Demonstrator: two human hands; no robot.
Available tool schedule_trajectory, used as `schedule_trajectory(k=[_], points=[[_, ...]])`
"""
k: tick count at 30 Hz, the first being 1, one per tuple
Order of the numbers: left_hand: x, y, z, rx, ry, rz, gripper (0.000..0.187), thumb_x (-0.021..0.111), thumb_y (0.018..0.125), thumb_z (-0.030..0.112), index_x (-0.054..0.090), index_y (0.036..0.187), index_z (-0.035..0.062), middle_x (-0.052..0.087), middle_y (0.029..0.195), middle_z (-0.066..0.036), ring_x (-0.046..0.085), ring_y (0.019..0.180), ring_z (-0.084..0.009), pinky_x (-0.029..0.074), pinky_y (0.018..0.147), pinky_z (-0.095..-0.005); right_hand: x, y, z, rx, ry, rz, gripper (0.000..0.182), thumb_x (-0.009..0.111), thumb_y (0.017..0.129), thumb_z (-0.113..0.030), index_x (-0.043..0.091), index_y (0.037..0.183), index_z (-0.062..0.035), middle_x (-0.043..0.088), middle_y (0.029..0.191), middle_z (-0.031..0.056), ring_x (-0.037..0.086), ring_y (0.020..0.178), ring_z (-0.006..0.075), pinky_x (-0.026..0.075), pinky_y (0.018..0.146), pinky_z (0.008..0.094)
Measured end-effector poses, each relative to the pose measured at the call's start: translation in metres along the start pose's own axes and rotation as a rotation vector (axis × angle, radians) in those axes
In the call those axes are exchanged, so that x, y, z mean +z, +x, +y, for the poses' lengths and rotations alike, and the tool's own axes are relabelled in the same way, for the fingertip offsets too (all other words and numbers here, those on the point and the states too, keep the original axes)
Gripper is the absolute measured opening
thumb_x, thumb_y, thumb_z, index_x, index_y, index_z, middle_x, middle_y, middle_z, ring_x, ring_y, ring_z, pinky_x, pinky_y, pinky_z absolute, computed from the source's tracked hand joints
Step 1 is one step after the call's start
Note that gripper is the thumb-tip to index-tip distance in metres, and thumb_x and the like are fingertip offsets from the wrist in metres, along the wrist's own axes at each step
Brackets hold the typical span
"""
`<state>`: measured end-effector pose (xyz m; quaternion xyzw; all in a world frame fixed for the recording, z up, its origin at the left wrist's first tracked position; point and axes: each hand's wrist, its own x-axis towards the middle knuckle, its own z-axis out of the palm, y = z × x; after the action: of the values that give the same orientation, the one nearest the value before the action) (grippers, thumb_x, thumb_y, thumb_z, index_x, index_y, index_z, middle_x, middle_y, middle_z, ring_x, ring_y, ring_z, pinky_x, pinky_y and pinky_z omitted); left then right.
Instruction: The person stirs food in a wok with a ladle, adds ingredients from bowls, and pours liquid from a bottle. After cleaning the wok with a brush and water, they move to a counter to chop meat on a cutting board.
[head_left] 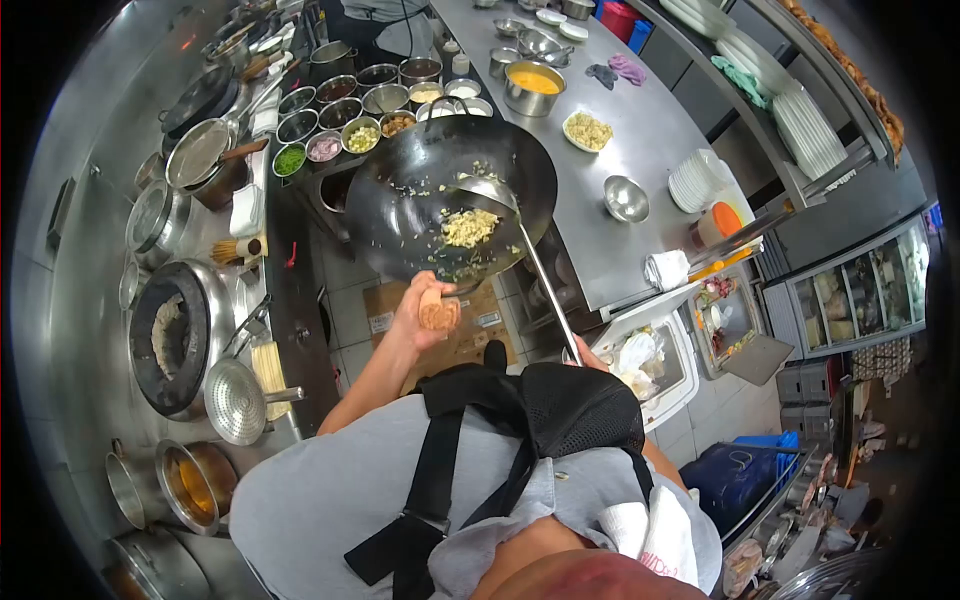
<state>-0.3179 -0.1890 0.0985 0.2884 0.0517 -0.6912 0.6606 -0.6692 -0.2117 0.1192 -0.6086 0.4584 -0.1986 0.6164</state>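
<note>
My left hand (408, 325) is closed around the wooden-ended handle of a large dark wok (400, 215), which it holds up in front of me. In the wok lies a small heap of pale yellow chopped food (470, 228), with bits of it and green specks stuck around the walls. My right hand (590, 357), partly hidden by the black bag on my chest, grips the end of a long-handled metal ladle (543, 280). The ladle's bowl is inside the wok, above the heap. A white dish of similar yellow food (588, 132) stands on the steel counter.
Several ingredient bowls (361, 135) stand behind the wok. A pot of orange liquid (532, 88), a metal bowl (626, 199) and stacked plates (698, 182) occupy the counter (610, 265). At left are a stove wok (150, 350) and a strainer (235, 400). An open white bin (655, 375) sits right.
</note>
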Motion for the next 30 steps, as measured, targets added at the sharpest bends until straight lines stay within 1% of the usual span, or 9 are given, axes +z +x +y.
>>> schedule_trajectory(k=[2, 4, 8, 9, 10, 13, 15, 20, 30], points=[[0.024, -0.008, 0.003, 0.015, 0.078, 0.039, 0.008, 0.059, 0.083, 0.014, 0.053, 0.080, 0.0181, 0.058, 0.074, -0.008, 0.060, 0.064, -0.0224, 0.051, 0.053, -0.0400, -0.012, 0.006, 0.018, -0.201, -0.049, 0.097, 0.054, 0.060, 0.094, -0.014, 0.039, 0.143, -0.0060, 0.057, 0.121, 0.0042, 0.054, 0.099, 0.0091, 0.042, 0.083, 0.0209], [0.010, 0.060, 0.024, -0.198, -0.090, -0.183, 0.010, 0.061, 0.083, 0.021, 0.057, 0.077, 0.0154, 0.059, 0.071, -0.007, 0.060, 0.063, -0.0223, 0.050, 0.054, -0.0375, -0.008, 0.009, -0.028, -0.095, 0.012, 0.171, 0.056, 0.059, 0.095, -0.024, 0.038, 0.145, -0.0096, 0.050, 0.064, -0.0051, 0.039, 0.047, 0.0022, 0.032, 0.043, 0.0205], [0.037, 0.101, 0.031, -0.170, 0.100, -0.108, 0.022, 0.062, 0.083, 0.032, 0.058, 0.074, 0.0124, 0.061, 0.072, -0.006, 0.060, 0.063, -0.0231, 0.051, 0.057, -0.0348, -0.002, 0.020, -0.108, -0.228, 0.056, 0.160, 0.061, 0.056, 0.096, -0.024, 0.029, 0.148, -0.0080, 0.040, 0.053, -0.0044, 0.038, 0.039, 0.0057, 0.032, 0.036, 0.0226], [0.036, 0.104, 0.027, -0.194, 0.110, -0.178, 0.020, 0.064, 0.081, 0.030, 0.058, 0.076, 0.0122, 0.061, 0.074, -0.007, 0.061, 0.067, -0.0227, 0.053, 0.058, -0.0328, -0.006, 0.012, -0.118, -0.241, 0.055, 0.162, 0.061, 0.056, 0.095, -0.022, 0.029, 0.148, -0.0079, 0.040, 0.053, -0.0044, 0.038, 0.038, 0.0057, 0.032, 0.036, 0.0225], [-0.005, 0.086, 0.012, -0.328, -0.094, -0.566, 0.015, 0.065, 0.081, 0.026, 0.058, 0.076, 0.0136, 0.062, 0.078, -0.006, 0.061, 0.066, -0.0197, 0.053, 0.057, -0.0318, -0.010, -0.003, -0.114, -0.243, 0.077, 0.175, 0.062, 0.057, 0.094, -0.018, 0.028, 0.149, -0.0092, 0.040, 0.053, -0.0043, 0.038, 0.037, 0.0058, 0.032, 0.035, 0.0223], [0.010, -0.033, -0.013, -0.081, 0.112, -0.053, 0.023, 0.061, 0.086, 0.031, 0.057, 0.072, 0.0132, 0.060, 0.075, -0.003, 0.058, 0.065, -0.0190, 0.052, 0.057, -0.0360, -0.019, -0.031, -0.091, -0.165, 0.208, 0.146, 0.065, 0.058, 0.092, -0.014, 0.027, 0.149, -0.0104, 0.040, 0.055, -0.0043, 0.037, 0.036, 0.0062, 0.031, 0.034, 0.0223], [-0.045, -0.007, -0.012, -0.230, 0.085, -0.164, 0.021, 0.063, 0.086, 0.029, 0.057, 0.075, 0.0117, 0.061, 0.080, -0.004, 0.060, 0.066, -0.0204, 0.053, 0.058, -0.0375, -0.017, -0.037, -0.103, -0.093, 0.134, 0.182, 0.065, 0.057, 0.093, -0.015, 0.026, 0.150, -0.0105, 0.039, 0.055, -0.0040, 0.038, 0.037, 0.0065, 0.032, 0.034, 0.0223], [-0.017, -0.006, -0.001, -0.233, 0.097, -0.022, 0.004, 0.058, 0.087, 0.017, 0.055, 0.086, 0.0196, 0.061, 0.078, -0.006, 0.060, 0.063, -0.0233, 0.054, 0.055, -0.0396, -0.020, -0.037, -0.144, 0.123, 0.302, 0.113, 0.061, 0.055, 0.095, -0.018, 0.026, 0.149, -0.0153, 0.039, 0.063, -0.0025, 0.035, 0.039, 0.0050, 0.030, 0.031, 0.0207], [-0.079, -0.028, 0.017, 0.446, 0.742, 0.111, 0.034, 0.065, 0.071, 0.002, 0.053, 0.103, 0.0010, 0.062, 0.085, -0.010, 0.064, 0.070, -0.0216, 0.056, 0.062, -0.0369, -0.042, 0.003, -0.199, 0.333, 0.272, -0.041, 0.050, 0.051, 0.096, -0.022, 0.031, 0.142, -0.0158, 0.039, 0.058, -0.0038, 0.035, 0.036, 0.0057, 0.030, 0.029, 0.0209]])
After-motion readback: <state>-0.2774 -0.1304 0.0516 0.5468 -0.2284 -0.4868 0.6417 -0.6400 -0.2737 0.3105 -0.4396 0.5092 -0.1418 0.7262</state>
